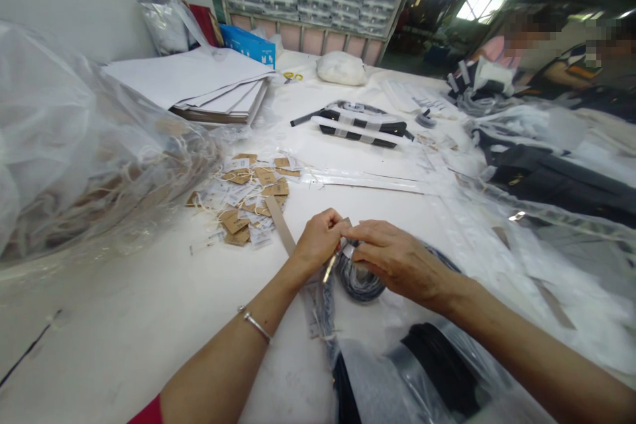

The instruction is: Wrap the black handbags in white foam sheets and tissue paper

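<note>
My left hand (322, 238) is closed in a pinch, its fingertips meeting those of my right hand (397, 262); what the pinch holds is hidden. My right hand's fingers bend round the top of a coiled grey strap (362, 286), its index finger reaching the left fingertips. A small gold metal piece (328, 269) shows just below my left hand. Past my left wrist, a flat brown strip (280, 225) lies at a slant, partly hidden by the forearm. Nearest me is a black item in clear plastic (437, 364), with grey strap beside it.
Brown paper tags (238, 222) with white strings lie in a pile left of my hands. A large clear plastic bag (74, 146) bulges at the left. Beyond are paper sheets (199, 76), a black bundle (362, 126) and yellow scissors (292, 76). Black goods (566, 179) and people are at right.
</note>
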`<state>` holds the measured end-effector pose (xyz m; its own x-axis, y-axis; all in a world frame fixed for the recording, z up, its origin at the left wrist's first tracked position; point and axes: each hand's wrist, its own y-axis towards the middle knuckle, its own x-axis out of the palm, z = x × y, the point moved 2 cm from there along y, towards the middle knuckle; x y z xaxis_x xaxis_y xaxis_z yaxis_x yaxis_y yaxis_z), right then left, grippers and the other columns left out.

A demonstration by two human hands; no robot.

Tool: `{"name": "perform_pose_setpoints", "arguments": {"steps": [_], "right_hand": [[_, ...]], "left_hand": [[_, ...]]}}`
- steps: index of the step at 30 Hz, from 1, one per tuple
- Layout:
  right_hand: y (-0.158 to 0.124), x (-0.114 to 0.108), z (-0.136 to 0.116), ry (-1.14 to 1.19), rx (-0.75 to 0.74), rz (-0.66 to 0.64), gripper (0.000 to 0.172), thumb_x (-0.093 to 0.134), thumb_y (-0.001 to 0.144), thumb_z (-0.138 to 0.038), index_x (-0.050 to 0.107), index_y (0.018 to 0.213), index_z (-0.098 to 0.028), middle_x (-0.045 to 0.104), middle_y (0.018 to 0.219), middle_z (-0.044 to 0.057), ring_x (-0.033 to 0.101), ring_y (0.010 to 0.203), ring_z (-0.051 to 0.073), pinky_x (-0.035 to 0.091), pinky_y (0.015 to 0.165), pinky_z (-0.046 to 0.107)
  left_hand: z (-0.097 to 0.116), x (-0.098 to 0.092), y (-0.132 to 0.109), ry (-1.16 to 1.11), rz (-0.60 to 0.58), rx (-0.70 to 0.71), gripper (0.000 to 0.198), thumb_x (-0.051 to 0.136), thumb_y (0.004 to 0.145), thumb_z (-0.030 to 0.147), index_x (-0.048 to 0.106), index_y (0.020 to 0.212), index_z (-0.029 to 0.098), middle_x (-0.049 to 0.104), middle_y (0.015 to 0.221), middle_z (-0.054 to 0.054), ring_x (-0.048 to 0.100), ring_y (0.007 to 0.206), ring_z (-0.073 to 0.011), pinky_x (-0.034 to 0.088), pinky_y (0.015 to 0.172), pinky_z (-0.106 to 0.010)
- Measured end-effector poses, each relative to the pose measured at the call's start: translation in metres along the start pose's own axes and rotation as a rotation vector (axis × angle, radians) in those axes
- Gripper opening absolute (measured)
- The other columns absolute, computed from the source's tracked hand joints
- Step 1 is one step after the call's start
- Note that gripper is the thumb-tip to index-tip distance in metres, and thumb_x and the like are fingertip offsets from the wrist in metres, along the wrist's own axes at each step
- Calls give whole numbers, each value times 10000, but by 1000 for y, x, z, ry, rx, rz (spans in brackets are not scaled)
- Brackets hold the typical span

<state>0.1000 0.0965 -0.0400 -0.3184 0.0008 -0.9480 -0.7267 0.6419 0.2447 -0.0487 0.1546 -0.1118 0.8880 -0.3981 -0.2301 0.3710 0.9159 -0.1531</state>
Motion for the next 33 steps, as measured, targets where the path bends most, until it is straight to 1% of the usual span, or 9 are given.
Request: {"name": "perform_pose_setpoints", "arguments": {"steps": [3, 7, 11, 13, 17, 24, 27, 30, 33], "right_hand": [[2, 6, 6, 1, 83, -93, 234, 467, 953, -131, 681, 871, -178, 725, 1022, 109, 657, 955, 208, 492, 888, 355], [-10, 18, 19, 41, 379, -231, 188, 544, 940, -226, 667, 800, -199, 696, 755, 34, 633, 720, 180, 457, 709, 292], [-24, 29, 27, 232, 565, -130, 164, 584, 922, -264, 654, 782, -216, 683, 737, -15, 603, 669, 143, 419, 642, 245], [-28, 33, 28, 259, 548, -75, 161, 589, 922, -262, 648, 781, -211, 676, 738, -13, 598, 672, 144, 423, 649, 248], [-30, 38, 26, 182, 413, -16, 193, 570, 951, -288, 645, 793, -208, 672, 749, 4, 604, 704, 163, 429, 689, 272], [-30, 34, 21, -9, 276, 97, 211, 552, 973, -292, 645, 809, -198, 662, 769, 28, 573, 739, 178, 407, 739, 315], [-28, 32, 22, -21, 261, 168, 160, 594, 949, -272, 658, 824, -194, 677, 874, 49, 576, 816, 189, 398, 764, 334], [-28, 34, 25, 6, 278, 227, 106, 633, 919, -251, 674, 836, -200, 683, 1002, 66, 590, 932, 207, 403, 835, 357], [-27, 37, 26, 114, 339, 199, 120, 616, 915, -240, 672, 814, -205, 691, 955, 53, 609, 920, 201, 426, 849, 352]], "left_hand": [[-3, 2, 0, -80, 3, -36, 115, 478, 843, 294, 476, 769, 206, 517, 515, 64, 451, 397, -92, 343, 417, -196], [5, 2, -3, -128, 21, -7, 103, 479, 841, 286, 478, 781, 202, 615, 650, 31, 503, 454, -82, 378, 446, -188], [9, -2, -3, 51, 23, 34, 108, 414, 880, 263, 470, 806, 208, 655, 715, 17, 567, 539, -102, 426, 519, -204], [8, -2, -3, 171, 21, 35, 105, 429, 863, 226, 497, 785, 205, 655, 709, 9, 595, 603, -125, 437, 572, -224], [8, 3, -6, 330, 39, 78, 102, 487, 843, 206, 579, 799, 209, 664, 768, -7, 604, 730, -174, 413, 672, -277], [13, 4, -13, 470, -56, 152, 138, 506, 866, 253, 639, 838, 225, 692, 827, -4, 613, 773, -197, 402, 690, -291], [15, -2, -18, 508, -152, 191, 135, 528, 854, 266, 650, 904, 236, 702, 891, 7, 627, 816, -191, 424, 704, -281], [18, -3, -25, 593, -219, 241, 226, 583, 836, 351, 633, 1032, 249, 692, 988, -4, 630, 894, -216, 457, 749, -304], [20, 5, -33, 716, -206, 296, 280, 612, 819, 363, 599, 1067, 236, 664, 1017, -24, 610, 950, -243, 477, 808, -345]]}}
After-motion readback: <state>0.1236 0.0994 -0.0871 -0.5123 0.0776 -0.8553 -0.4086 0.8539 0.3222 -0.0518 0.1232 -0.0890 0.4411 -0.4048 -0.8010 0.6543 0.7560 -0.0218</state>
